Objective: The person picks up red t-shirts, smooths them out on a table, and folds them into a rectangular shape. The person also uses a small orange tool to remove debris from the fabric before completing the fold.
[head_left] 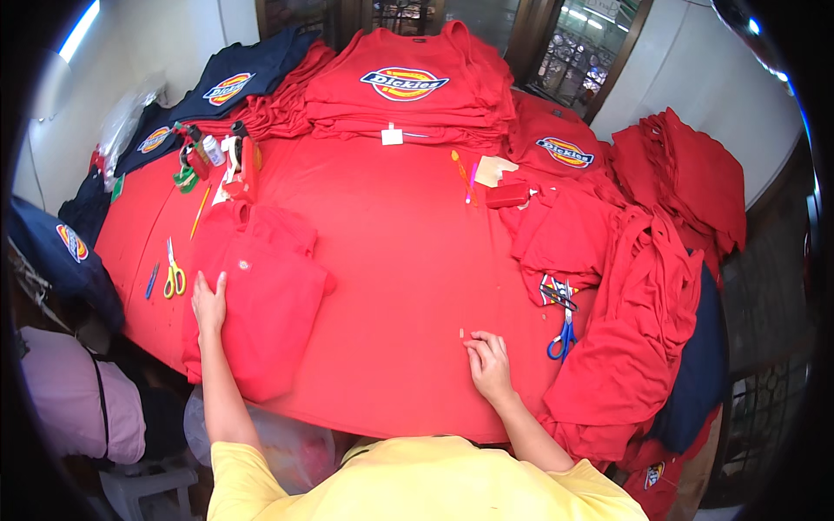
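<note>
My left hand [208, 306] lies flat, fingers stretched, on the left edge of a folded red shirt [276, 313] with a small round pale mark. Yellow-handled scissors [174, 276] and a blue pen [152, 280] rest just left of it. Over the red table cover [391, 286], toward the right, my right hand [489, 360] is closed, its fingers curled toward the thumb. Whatever might be between those fingertips is hidden. A tiny pale piece [461, 333] shows right beside them. Further right are blue-handled scissors [563, 339].
Stacked red shirts [408, 108] stand at the back, dark blue shirts [217, 100] to their left. A red tape dispenser [243, 169], small bottles [213, 150] and a yellow pencil [201, 211] sit far left. Loose red shirts [638, 321] heap up at right, near a red box [507, 195].
</note>
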